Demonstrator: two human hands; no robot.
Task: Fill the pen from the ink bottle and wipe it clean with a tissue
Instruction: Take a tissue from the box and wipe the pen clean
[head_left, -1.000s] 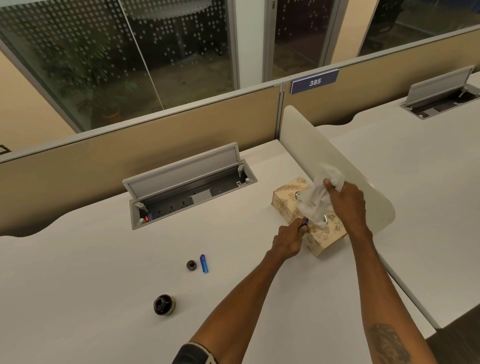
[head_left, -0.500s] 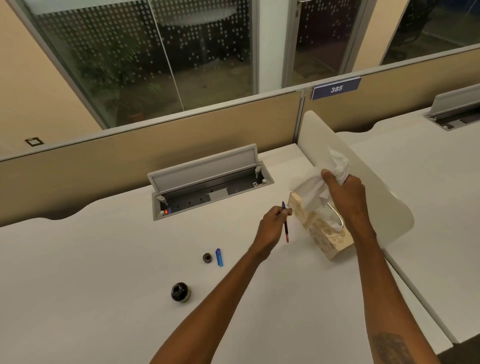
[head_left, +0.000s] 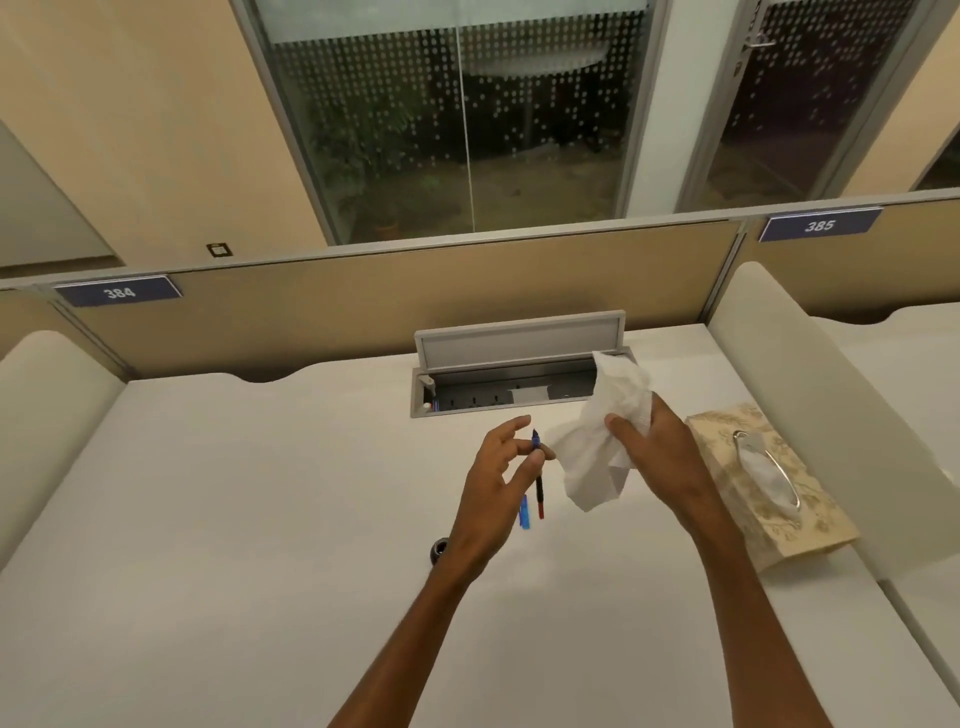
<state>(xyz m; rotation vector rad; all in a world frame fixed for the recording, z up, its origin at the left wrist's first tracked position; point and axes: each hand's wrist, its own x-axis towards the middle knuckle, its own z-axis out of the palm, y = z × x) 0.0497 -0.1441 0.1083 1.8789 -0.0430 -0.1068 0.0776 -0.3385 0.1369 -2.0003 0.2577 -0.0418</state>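
Two hands work above the surface (head_left: 260, 519). Left hand (head_left: 493, 483) pinches the pen (head_left: 538, 475) between thumb and fingers, tip upward, other fingers spread. Right hand (head_left: 657, 447) is clamped on a crumpled tissue (head_left: 597, 457), just right of the pen. Tissue box (head_left: 769, 483) lies right of the pen; ink bottle (head_left: 439, 552) sits below-left of it, partly hidden by the left wrist.

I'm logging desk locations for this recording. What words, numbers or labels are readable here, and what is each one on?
"384": white digits on the dark blue plate on the tan partition's top rail, far left.
"385": white digits on the matching blue plate on the rail, upper right.
The patterned beige tissue box shows only ornament; no print is readable on the slim pen.
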